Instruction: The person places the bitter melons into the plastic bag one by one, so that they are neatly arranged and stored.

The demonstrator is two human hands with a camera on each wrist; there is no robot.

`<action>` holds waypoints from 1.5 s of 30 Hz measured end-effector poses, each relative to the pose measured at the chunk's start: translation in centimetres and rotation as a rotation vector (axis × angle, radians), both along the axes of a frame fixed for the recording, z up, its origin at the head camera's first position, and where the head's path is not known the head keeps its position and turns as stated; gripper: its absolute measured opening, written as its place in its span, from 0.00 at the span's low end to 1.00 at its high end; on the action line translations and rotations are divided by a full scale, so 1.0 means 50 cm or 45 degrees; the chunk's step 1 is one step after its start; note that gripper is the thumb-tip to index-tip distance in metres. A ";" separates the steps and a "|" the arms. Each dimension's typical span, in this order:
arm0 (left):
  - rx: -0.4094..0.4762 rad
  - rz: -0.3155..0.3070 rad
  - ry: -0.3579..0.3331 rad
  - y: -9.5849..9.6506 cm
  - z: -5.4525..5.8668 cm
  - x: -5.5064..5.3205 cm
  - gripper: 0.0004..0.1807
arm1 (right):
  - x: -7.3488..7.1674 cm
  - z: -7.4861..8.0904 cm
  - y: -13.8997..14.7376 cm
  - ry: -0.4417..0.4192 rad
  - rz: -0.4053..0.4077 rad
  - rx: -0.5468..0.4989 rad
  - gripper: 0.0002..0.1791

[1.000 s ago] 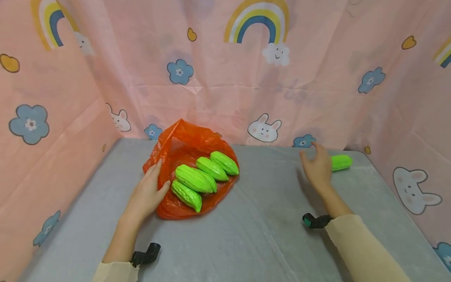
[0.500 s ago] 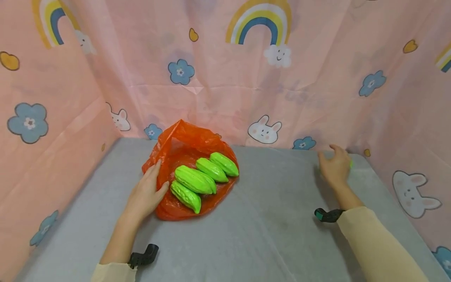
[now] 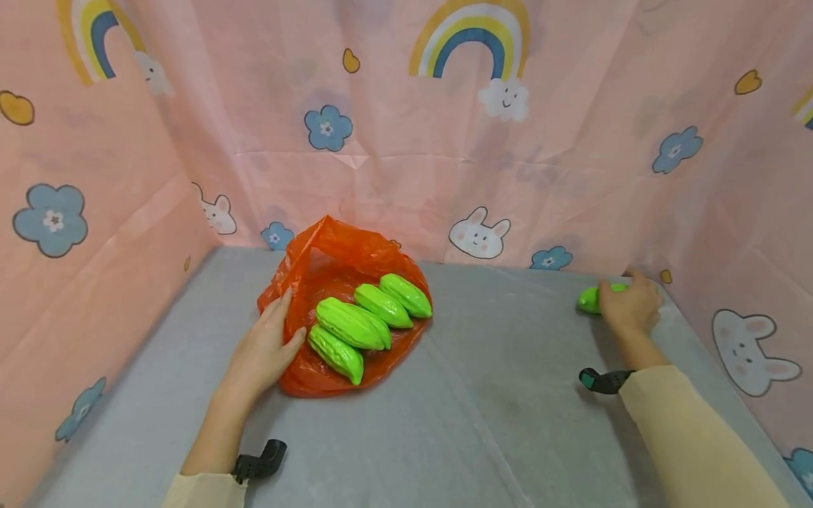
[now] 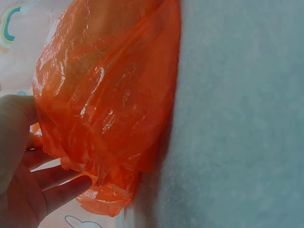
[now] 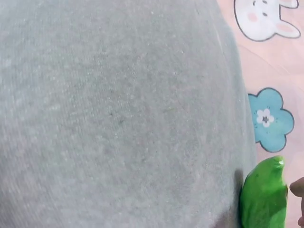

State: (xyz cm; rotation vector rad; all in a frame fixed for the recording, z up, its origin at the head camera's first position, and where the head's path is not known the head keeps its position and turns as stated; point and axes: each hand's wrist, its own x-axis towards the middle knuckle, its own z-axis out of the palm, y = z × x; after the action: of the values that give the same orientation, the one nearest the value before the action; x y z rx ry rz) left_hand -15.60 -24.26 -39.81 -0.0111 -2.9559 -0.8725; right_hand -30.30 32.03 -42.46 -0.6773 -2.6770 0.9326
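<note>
A red plastic bag (image 3: 356,243) lies with its mouth spread, and several bright green bitter melons (image 3: 352,323) rest in it side by side. My left hand (image 3: 257,353) is at the bag's left edge, fingers extended and apart against the plastic; in the left wrist view the hand (image 4: 28,185) meets the bag (image 4: 109,95) at its crumpled end. Another bitter melon (image 3: 589,300) lies at the back right of the table, partly hidden by my right hand (image 3: 630,310), which arches over it. From the right wrist, a fingertip (image 5: 297,187) shows just off this melon (image 5: 265,197).
A grey cloth covers the table (image 3: 483,395), on which bag and melons lie. Pink printed curtain (image 3: 406,176) encloses the back and both sides. Black wrist cameras (image 3: 260,460) sit at both sleeve ends.
My right hand has moved right across the far melon and come down over it, so its left end now shows instead of its right end. The left hand and bag stay put.
</note>
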 end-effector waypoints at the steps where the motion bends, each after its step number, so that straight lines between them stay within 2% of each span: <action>1: -0.002 0.000 0.002 0.000 0.000 0.000 0.42 | 0.001 0.000 0.000 -0.010 0.002 -0.007 0.39; 9: 0.007 0.001 0.000 0.000 -0.002 0.000 0.42 | 0.009 -0.004 -0.005 -0.091 -0.028 -0.105 0.43; 21: 0.004 -0.003 0.005 0.001 -0.002 0.001 0.42 | 0.011 -0.005 -0.019 -0.069 -0.033 -0.264 0.45; 25: 0.002 -0.005 0.009 0.002 -0.001 0.001 0.42 | 0.012 -0.008 -0.024 -0.019 -0.057 -0.370 0.44; 29: 0.004 -0.005 0.010 0.002 0.001 0.001 0.42 | 0.015 0.005 -0.045 0.017 -0.065 -0.492 0.44; 40: 0.014 -0.005 0.001 0.002 0.004 0.003 0.42 | 0.021 0.056 -0.123 0.093 -0.009 -0.792 0.43; 45: 0.004 -0.008 0.015 0.002 0.004 0.001 0.42 | 0.029 0.074 -0.169 0.134 0.074 -0.840 0.41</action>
State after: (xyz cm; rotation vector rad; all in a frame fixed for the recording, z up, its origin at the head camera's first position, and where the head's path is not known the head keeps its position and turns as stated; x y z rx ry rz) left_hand -15.53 -24.14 -39.62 -0.0256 -2.9455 -0.8745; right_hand -28.86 23.58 -38.74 -0.6387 -2.2849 1.8374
